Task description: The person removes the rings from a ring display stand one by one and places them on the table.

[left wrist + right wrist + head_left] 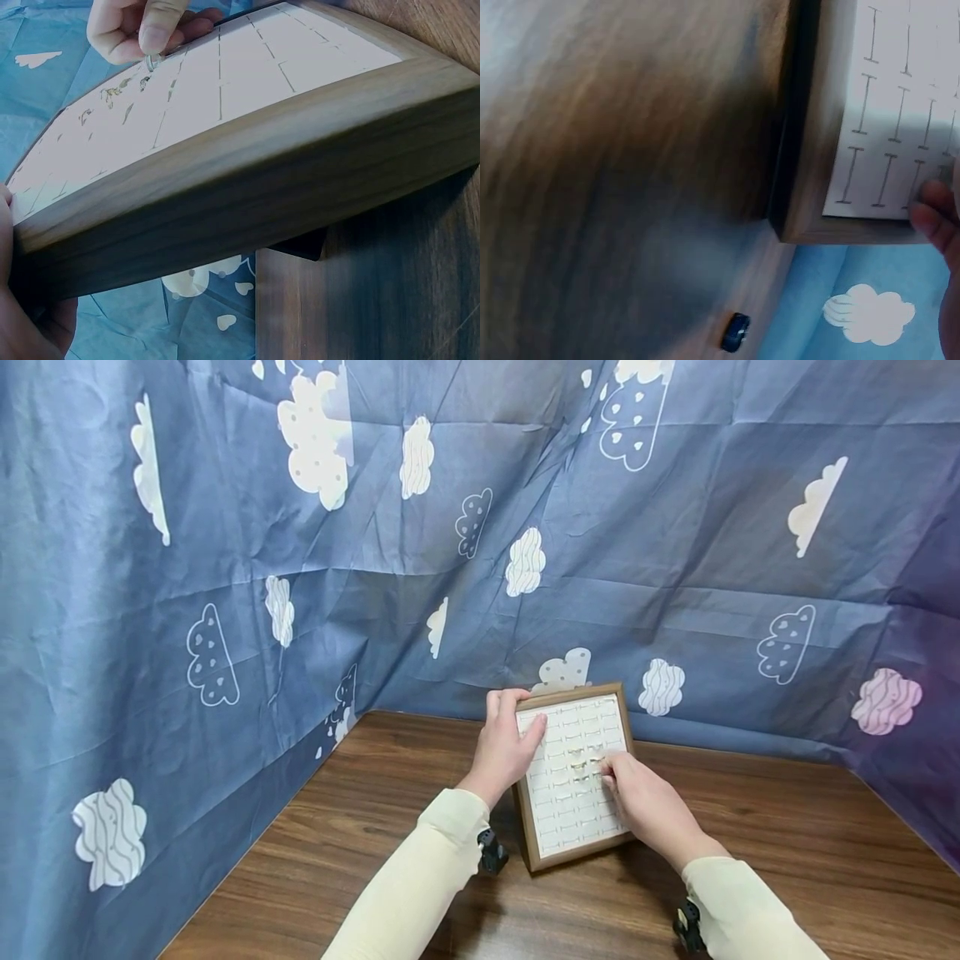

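A wood-framed ring display [537,827] with a white slotted pad leans tilted on the table. My left hand [504,745] grips its upper left corner, the thumb over the front and fingers at the top edge. My right hand [651,802] is at the middle right of the pad. In the left wrist view, its thumb and finger pinch a small shiny ring [151,63] right at the pad's surface. Several gold-coloured rings [578,766] sit in slots just left of those fingertips. Part of the right hand [939,217] shows at the right wrist view's edge.
The display rests on a dark wood-grain table [757,827]. Behind it hangs a blue cloth [660,543] with white cloud prints. A small black object [736,332] lies on the table near its edge in the right wrist view. A dark flap [301,244] shows beneath the frame.
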Demonstrator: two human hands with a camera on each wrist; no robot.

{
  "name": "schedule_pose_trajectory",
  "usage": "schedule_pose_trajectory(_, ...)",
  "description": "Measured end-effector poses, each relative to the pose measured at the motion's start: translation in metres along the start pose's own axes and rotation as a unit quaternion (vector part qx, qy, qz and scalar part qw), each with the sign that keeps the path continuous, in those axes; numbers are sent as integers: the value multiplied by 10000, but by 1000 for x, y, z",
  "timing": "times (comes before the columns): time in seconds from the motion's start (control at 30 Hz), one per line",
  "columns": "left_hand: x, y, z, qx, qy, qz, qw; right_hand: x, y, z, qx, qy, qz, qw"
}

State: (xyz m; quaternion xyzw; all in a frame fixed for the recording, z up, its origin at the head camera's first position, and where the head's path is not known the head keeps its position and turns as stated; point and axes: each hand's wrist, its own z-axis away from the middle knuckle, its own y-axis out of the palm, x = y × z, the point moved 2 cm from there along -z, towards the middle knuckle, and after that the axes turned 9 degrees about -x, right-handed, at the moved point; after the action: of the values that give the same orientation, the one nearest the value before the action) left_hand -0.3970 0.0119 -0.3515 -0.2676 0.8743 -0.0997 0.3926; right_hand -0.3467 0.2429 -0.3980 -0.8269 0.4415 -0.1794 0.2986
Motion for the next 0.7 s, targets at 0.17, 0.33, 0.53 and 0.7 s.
schedule_pose_trajectory(0.17, -1, 0, 0, -23, 41, -7, 10000, -4, 2, 5, -133, 15, -67, 9999)
schedule_pose_trajectory(0.33, -1, 0, -1, -72, 64, -23, 10000, -3, 0, 6, -270, -45, -51, 9996)
schedule_pose_trajectory(0.53, 0, 0, 0, -35, -8, -44, 10000, -3, -2, 9, -895, -416, 112, 9951)
schedule_pose_trajectory(0.7, -1, 1, 0, -74, 35, -51, 10000, -2, -2, 9, -1426, -739, 325, 9865)
